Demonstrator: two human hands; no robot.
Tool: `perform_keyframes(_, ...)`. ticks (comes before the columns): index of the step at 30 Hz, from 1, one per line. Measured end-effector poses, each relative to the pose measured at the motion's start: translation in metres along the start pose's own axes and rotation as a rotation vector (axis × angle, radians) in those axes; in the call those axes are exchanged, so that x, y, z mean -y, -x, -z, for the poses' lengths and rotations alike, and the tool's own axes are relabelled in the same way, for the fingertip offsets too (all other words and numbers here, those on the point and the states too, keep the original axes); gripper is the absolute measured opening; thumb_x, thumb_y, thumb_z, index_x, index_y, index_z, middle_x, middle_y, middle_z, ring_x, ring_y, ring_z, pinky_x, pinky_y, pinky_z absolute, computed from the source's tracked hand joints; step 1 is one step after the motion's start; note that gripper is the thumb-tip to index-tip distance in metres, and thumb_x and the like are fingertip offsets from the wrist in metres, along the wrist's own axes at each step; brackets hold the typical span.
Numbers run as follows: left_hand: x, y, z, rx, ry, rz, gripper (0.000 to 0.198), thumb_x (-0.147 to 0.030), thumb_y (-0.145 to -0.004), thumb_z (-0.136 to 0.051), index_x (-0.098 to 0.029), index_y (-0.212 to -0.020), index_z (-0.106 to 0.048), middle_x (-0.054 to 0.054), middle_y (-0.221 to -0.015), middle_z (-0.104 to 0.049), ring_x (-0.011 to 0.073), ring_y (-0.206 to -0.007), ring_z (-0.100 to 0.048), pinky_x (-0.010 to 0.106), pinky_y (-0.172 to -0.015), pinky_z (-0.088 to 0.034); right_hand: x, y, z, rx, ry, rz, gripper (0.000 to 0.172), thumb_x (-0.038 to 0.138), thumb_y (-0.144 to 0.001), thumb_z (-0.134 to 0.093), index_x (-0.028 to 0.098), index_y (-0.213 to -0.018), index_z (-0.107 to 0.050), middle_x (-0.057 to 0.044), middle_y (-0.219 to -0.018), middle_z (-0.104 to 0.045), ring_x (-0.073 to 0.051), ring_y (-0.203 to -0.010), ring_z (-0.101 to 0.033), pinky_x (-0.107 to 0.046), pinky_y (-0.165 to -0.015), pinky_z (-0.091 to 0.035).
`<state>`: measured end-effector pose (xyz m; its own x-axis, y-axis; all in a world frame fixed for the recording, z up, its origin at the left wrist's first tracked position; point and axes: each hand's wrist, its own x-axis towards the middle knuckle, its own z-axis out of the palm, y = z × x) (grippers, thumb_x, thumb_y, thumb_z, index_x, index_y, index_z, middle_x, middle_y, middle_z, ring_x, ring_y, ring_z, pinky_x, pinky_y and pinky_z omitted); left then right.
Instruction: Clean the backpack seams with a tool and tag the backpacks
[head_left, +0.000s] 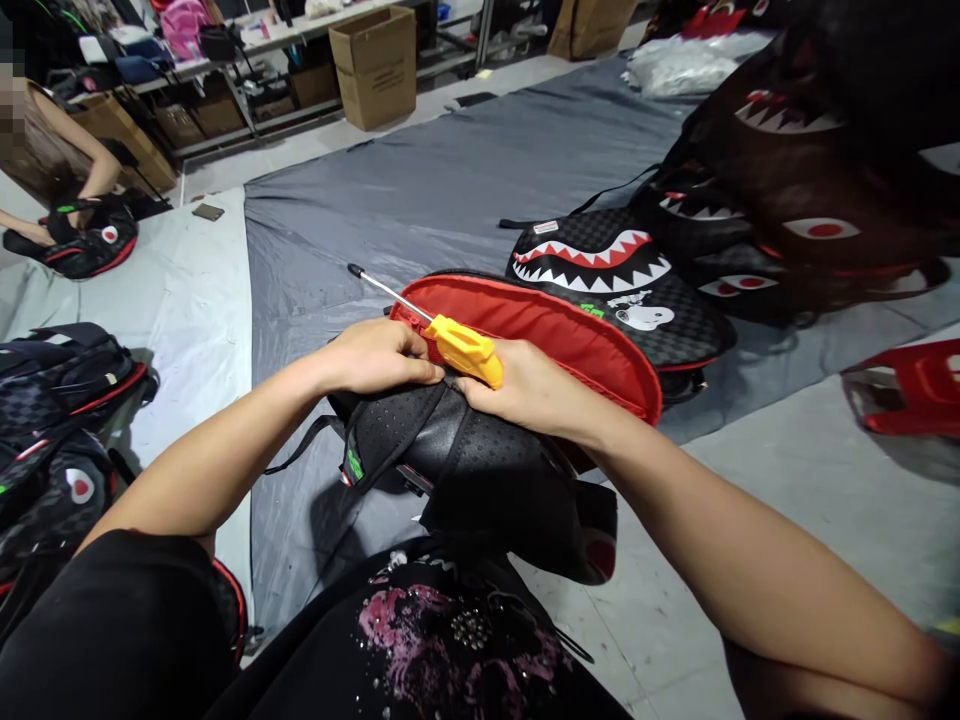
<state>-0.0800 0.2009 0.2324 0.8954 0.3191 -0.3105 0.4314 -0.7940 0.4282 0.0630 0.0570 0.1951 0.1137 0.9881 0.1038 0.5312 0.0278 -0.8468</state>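
A black backpack (487, 470) with a red lining (555, 345) lies open in front of my body, its perforated back panel and straps towards me. My left hand (379, 355) is closed, fingers pinching the top edge of the panel. My right hand (525, 390) is closed around a yellow-handled screwdriver (465, 348), its thumb pressing on the same edge close to the left fingertips. The screwdriver's metal shaft points away to the upper left and ends in a black tip. What lies under the fingertips is hidden.
A shark-mouth backpack (592, 280) lies just beyond, with a pile of similar bags (795, 210) to the right. More backpacks (67, 430) are at the left. Another person's arm (82, 145) works on a bag (97, 235). A cardboard box (373, 70) and a red stool (911, 390) stand farther off.
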Motion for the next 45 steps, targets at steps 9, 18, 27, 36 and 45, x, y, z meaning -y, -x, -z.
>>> perform_keyframes(9, 0.0, 0.001, 0.001, 0.016, -0.004, 0.017, 0.043, -0.058, -0.079, -0.052, -0.02, -0.078, -0.071, 0.0, -0.069, -0.065, 0.0149, -0.063, -0.053, 0.027, -0.062, -0.031, -0.001, 0.001, 0.002, -0.025, -0.048, -0.016, 0.029, 0.028, -0.074, -0.063, 0.018, -0.101, -0.069, -0.001, -0.093, -0.071, -0.02, -0.085, -0.064, -0.03, -0.081, -0.05)
perform_keyframes(18, 0.001, 0.002, 0.002, 0.02, 0.007, -0.013, 0.043, -0.06, -0.083, -0.05, -0.02, -0.083, -0.069, -0.001, -0.074, -0.065, 0.016, -0.067, -0.055, 0.027, -0.064, -0.033, -0.001, 0.013, 0.006, -0.144, -0.033, -0.104, 0.021, 0.031, -0.081, -0.059, 0.015, -0.092, -0.068, -0.003, -0.083, -0.068, -0.018, -0.073, -0.061, -0.029, -0.068, -0.049)
perform_keyframes(27, 0.001, 0.026, 0.014, 0.114, -0.049, -0.227, 0.106, -0.068, -0.069, -0.069, -0.028, -0.154, -0.021, 0.012, -0.148, -0.048, 0.0292, -0.128, -0.051, 0.034, -0.099, -0.038, 0.016, 0.094, 0.039, -0.482, -0.204, -0.269, 0.037, 0.051, -0.086, -0.062, 0.019, -0.106, -0.066, -0.013, -0.105, -0.074, -0.023, -0.084, -0.071, -0.032, -0.062, -0.056)
perform_keyframes(36, -0.02, 0.02, -0.014, -0.334, -0.249, -0.067, 0.08, -0.065, -0.085, -0.053, -0.02, -0.148, -0.037, 0.015, -0.144, -0.05, 0.0334, -0.132, -0.044, 0.05, -0.11, -0.028, -0.007, 0.149, 0.045, -0.572, -0.041, -0.486, 0.042, 0.056, -0.081, -0.062, 0.018, -0.096, -0.074, -0.012, -0.089, -0.074, -0.012, -0.044, -0.048, -0.026, -0.036, -0.037)
perform_keyframes(45, -0.025, 0.012, -0.047, -0.633, -0.126, 0.036, 0.065, -0.056, -0.086, -0.057, -0.02, -0.14, -0.047, 0.012, -0.144, -0.049, 0.0308, -0.134, -0.041, 0.049, -0.112, -0.031, -0.06, 0.202, 0.043, -0.478, -0.108, -0.665, 0.056, 0.061, -0.078, -0.06, 0.013, -0.104, -0.072, -0.009, -0.08, -0.072, -0.007, -0.04, -0.038, -0.021, -0.033, -0.032)
